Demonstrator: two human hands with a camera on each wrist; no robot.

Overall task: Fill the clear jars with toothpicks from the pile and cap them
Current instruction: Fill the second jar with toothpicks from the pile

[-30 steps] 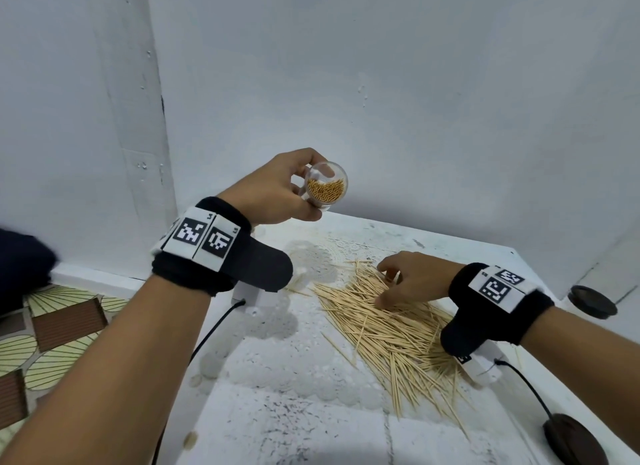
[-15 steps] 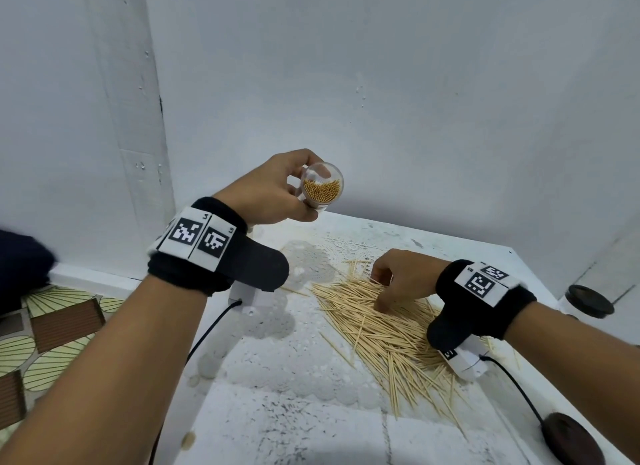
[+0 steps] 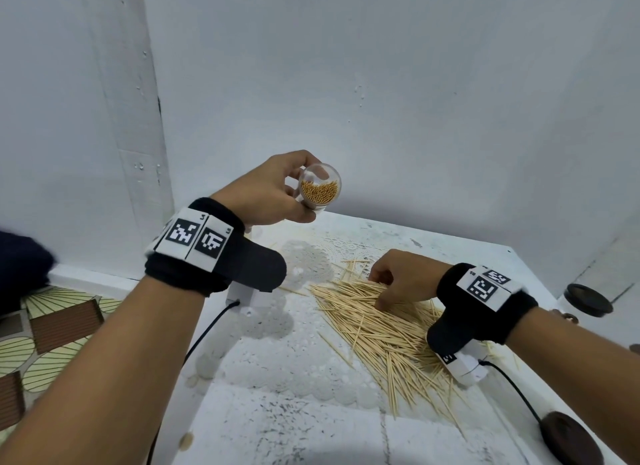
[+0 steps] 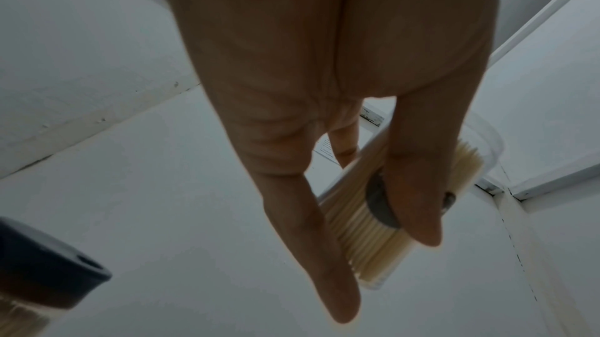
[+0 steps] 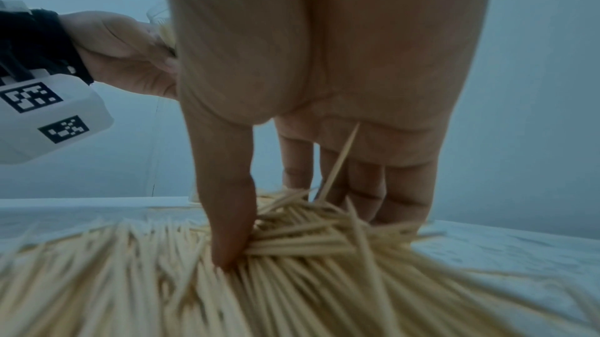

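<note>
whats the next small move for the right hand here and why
Probably close the right hand on a pinch of toothpicks and lift it. Its thumb and fingers are dug into the toothpick pile, and the left hand holds the clear jar only partly filled, mouth open.

Jar (image 3: 319,187): in the left hand (image 3: 266,194), above the table (image 3: 277,412), behind-left of the pile (image 3: 381,329).
Right hand (image 3: 401,279): on the pile.

Plain pale grey-white painted walls (image 3: 398,84) meet in a corner behind a white speckled counter (image 3: 277,412) with a worn, mottled surface. At lower left lies a patterned floor (image 3: 52,329) of cream fan shapes and brown ribbed squares. The light is soft and even.
</note>
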